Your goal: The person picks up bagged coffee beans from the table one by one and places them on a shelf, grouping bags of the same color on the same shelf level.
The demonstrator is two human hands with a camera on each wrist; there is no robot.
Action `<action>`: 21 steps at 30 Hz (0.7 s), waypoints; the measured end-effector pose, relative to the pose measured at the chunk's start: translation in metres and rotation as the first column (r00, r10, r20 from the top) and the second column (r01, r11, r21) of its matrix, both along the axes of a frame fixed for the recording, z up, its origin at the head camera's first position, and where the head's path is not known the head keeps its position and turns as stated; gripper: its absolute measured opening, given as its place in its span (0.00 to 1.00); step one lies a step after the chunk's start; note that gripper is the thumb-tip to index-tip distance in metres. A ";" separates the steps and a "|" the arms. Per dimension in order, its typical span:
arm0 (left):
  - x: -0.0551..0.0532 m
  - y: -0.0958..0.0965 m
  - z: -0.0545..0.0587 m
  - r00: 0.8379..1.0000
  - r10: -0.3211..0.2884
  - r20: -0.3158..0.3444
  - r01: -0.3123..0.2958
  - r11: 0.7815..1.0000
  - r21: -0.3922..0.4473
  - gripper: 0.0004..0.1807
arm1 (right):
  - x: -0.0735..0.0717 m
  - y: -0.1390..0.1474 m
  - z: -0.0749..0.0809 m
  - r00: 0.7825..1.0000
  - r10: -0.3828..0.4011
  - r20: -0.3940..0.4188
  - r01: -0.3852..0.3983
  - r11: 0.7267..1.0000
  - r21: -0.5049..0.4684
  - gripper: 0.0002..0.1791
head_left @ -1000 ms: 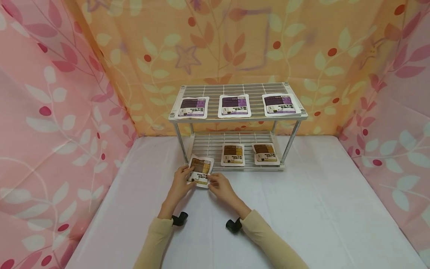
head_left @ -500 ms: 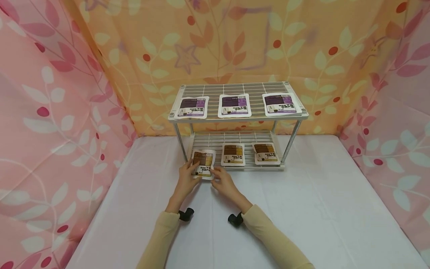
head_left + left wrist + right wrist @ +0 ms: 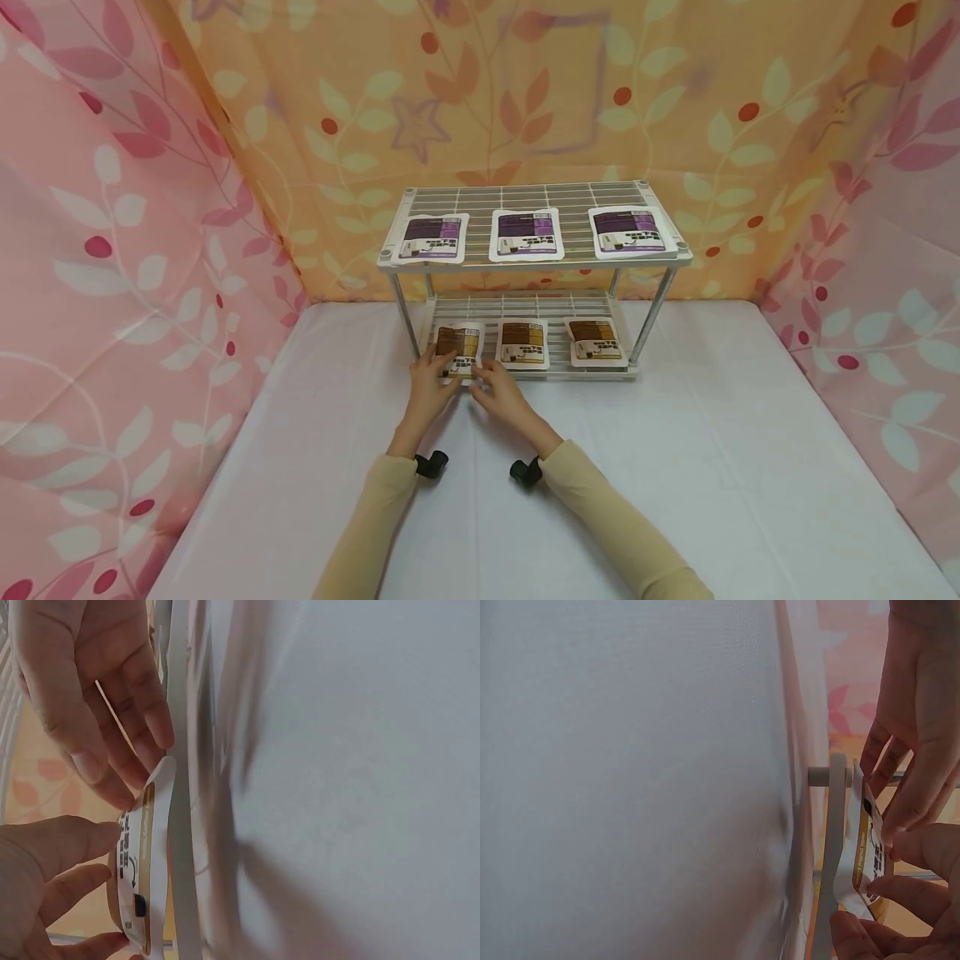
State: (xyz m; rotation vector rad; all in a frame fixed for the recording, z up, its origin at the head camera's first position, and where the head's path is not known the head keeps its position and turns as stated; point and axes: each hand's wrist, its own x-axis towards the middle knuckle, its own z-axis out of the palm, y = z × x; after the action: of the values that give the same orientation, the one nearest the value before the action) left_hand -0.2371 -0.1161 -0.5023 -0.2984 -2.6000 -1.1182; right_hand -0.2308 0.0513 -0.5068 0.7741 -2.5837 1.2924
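Note:
A white food pouch with a brown and yellow label [image 3: 466, 340] lies at the left front of the lower wire shelf [image 3: 558, 377]. My left hand [image 3: 427, 390] holds it by the left side, with the thumb and fingertips on its printed face. At the pouch's right front corner is my right hand [image 3: 506, 398], its fingers loosely bent and the tips right at the edge. In the left wrist view the pouch [image 3: 154, 855] sits low over the shelf's front rail [image 3: 182, 825]. Two matching brown pouches, a middle one [image 3: 522, 343] and a right one [image 3: 596, 342], share this shelf.
On the upper wire tier [image 3: 480, 267] lie three purple-labelled pouches, at left [image 3: 431, 239], middle [image 3: 527, 234] and right [image 3: 632, 231]. Metal posts [image 3: 651, 317] join the tiers. The rack stands on a white cloth [image 3: 675, 467], with floral curtains [image 3: 300, 167] around it.
Both hands have moved forward with the brown pouch, from in front of the rack onto the left of the lower shelf. The right hand's fingers have loosened at its edge. Other pouches have not moved.

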 end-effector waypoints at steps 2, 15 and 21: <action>-0.004 0.003 0.000 1.000 0.017 0.008 -0.017 1.000 -0.003 0.25 | -0.003 -0.001 0.001 1.000 -0.004 -0.010 0.004 1.000 0.030 0.22; -0.023 0.016 0.005 0.992 0.098 0.079 -0.099 0.995 0.005 0.23 | -0.024 -0.003 0.010 1.000 -0.007 -0.017 0.009 0.994 0.112 0.18; -0.027 0.018 0.007 0.986 0.119 0.115 -0.120 0.993 0.006 0.24 | -0.041 -0.001 0.001 1.000 -0.004 0.007 0.004 0.997 0.081 0.18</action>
State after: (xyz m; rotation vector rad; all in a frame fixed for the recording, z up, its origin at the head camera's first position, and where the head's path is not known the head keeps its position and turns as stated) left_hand -0.2637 -0.0978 -0.4955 -0.0761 -2.6678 -1.1414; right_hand -0.2718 0.0499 -0.5060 0.7782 -2.6566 1.1987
